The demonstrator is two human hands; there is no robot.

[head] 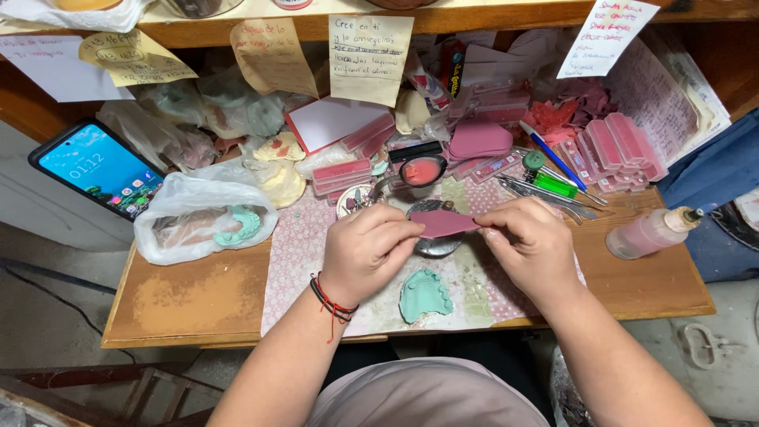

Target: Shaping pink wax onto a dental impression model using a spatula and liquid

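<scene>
Between both hands, just above the wooden table (pixel 632 292), a pink wax sheet (pixel 443 223) lies with its long axis running left to right. The left hand (pixel 365 251) pinches its left end with closed fingers, and the right hand (pixel 531 247) pinches its right end, both equally near. Below it a green dental cast (pixel 425 294) rests on the patterned cloth (pixel 296 261).

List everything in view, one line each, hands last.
wax sheet: one, pink, held between both hands
dental cast: one, teal, on the mat below the hands
plastic bag: one, clear, left on the bench, holds another teal cast
phone: one, black, screen lit, far left
squeeze bottle: one, pinkish, lying at right
wax blocks: several, pink, back right
paper notes: several, hanging from the shelf
left hand: pinches the sheet
right hand: pinches the sheet
</scene>
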